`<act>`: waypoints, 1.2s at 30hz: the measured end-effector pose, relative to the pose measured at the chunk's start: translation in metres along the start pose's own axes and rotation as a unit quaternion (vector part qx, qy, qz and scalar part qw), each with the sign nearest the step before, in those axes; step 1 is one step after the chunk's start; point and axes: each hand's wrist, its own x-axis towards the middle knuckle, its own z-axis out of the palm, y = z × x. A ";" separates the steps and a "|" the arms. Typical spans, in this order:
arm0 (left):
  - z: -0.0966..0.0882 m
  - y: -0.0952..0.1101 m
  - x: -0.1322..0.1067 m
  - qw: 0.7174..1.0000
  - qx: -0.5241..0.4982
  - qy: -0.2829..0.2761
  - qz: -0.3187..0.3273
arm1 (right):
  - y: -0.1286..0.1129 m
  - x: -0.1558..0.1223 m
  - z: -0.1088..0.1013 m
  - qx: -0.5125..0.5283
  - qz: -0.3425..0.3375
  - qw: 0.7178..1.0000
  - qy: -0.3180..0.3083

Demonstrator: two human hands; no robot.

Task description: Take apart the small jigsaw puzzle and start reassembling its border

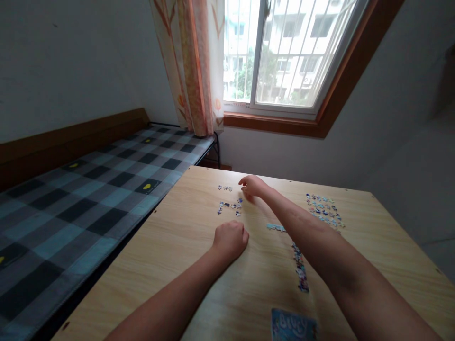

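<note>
My left hand (231,238) rests on the wooden table as a closed fist. Its palm side is hidden, so I cannot tell what, if anything, is inside. Just beyond it lie several jigsaw puzzle pieces (231,205) in a loose group. My right hand (253,186) reaches across to the far side of the table, with forefinger and thumb apart and nothing visible between them. To the left of its fingertips sits a short row of small puzzle pieces (225,188). Under my right forearm, a joined strip of puzzle (300,267) and a light-blue strip (276,228) are partly covered.
A larger spread of loose pieces (323,209) lies at the right of the table (177,246). At the near edge is a blue packet (293,326) lettered "Bluey". A checked bed (106,189) stands along the left, with a curtain (197,66) and a window (287,57) behind.
</note>
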 end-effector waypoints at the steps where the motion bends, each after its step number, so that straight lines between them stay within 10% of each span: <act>1: 0.000 0.000 0.000 1.000 0.001 0.001 0.001 | -0.003 0.001 0.001 -0.001 -0.008 1.000 0.000; 19: 0.001 0.000 0.000 1.000 0.002 -0.006 0.009 | 0.011 -0.039 -0.013 0.031 -0.170 0.980 0.096; 27: 0.001 0.001 0.000 1.000 0.015 -0.008 0.007 | 0.024 -0.084 -0.025 0.059 -0.135 0.986 -0.078; 36: 0.000 0.002 0.000 1.000 0.025 -0.007 0.009 | 0.011 -0.100 -0.015 0.049 -0.164 0.982 -0.075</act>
